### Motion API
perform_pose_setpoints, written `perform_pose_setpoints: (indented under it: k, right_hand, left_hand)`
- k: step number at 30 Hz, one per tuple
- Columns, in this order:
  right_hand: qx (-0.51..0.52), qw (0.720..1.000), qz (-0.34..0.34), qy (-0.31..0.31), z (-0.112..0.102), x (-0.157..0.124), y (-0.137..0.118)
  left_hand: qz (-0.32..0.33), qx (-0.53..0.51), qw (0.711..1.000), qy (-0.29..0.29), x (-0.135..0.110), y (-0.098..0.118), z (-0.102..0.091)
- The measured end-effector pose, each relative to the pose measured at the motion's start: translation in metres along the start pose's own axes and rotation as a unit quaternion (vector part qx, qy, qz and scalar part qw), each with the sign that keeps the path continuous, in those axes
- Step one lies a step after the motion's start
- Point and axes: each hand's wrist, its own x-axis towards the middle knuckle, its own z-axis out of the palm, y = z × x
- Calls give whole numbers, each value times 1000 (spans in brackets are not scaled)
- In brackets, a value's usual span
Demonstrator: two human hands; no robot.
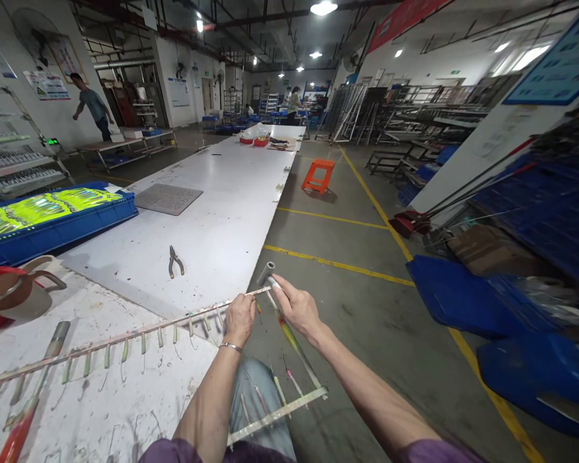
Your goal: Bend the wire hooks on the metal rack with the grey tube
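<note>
Rack (77, 354) spans the near end of the table (222, 173), its right corner jutting past the right edge over a knee (259, 379) and the floor (357, 321). The left hand (238, 319) is curled tight on the rail (183, 317) close to its right end; the right hand (298, 307), near but apart, is clamped where rail and side bar (292, 337) meet, some fingertips hidden. Lures (125, 350) with bare hooks (124, 372) hang there, so a slipping finger could get pricked. With that corner beyond the table, a loosened grip might let the rack tip off the edge. Farther out, pliers (172, 255) lie between the left and right edges, a jug (19, 299) stands at the left, a crate (101, 218) and a mat (166, 199) sit along the left edge, and a stool (320, 172) stands off the right edge
</note>
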Motion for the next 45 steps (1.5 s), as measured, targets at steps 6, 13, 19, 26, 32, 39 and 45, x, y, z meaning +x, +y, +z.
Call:
perform_pose_setpoints:
  k: [6, 13, 19, 26, 32, 39, 45]
  right_hand:
    - [-42, 998, 3, -41, 2, 2, -3]
    - [-21, 1000, 16, 12, -3, 2, -7]
    - [-64, 993, 26, -93, -4, -4, -4]
    - [-66, 994, 42, -76, -5, 0, -3]
    - [-16, 998, 35, 42, -9, -4, 0]
    - [-40, 996, 45, -59, -8, -8, 1]
    - [-51, 997, 36, -33, -4, -9, 3]
  left_hand:
    - [-9, 3, 1000, 2, 1, 1, 3]
    - [3, -9, 1000, 1, 1, 0, -2]
    - [-5, -23, 1000, -5, 2, -2, 0]
    - [9, -43, 999, -5, 2, -7, 2]
    - [15, -45, 999, 8, 1, -6, 3]
    - [5, -43, 999, 0, 1, -4, 0]
    - [3, -37, 999, -1, 2, -3, -1]
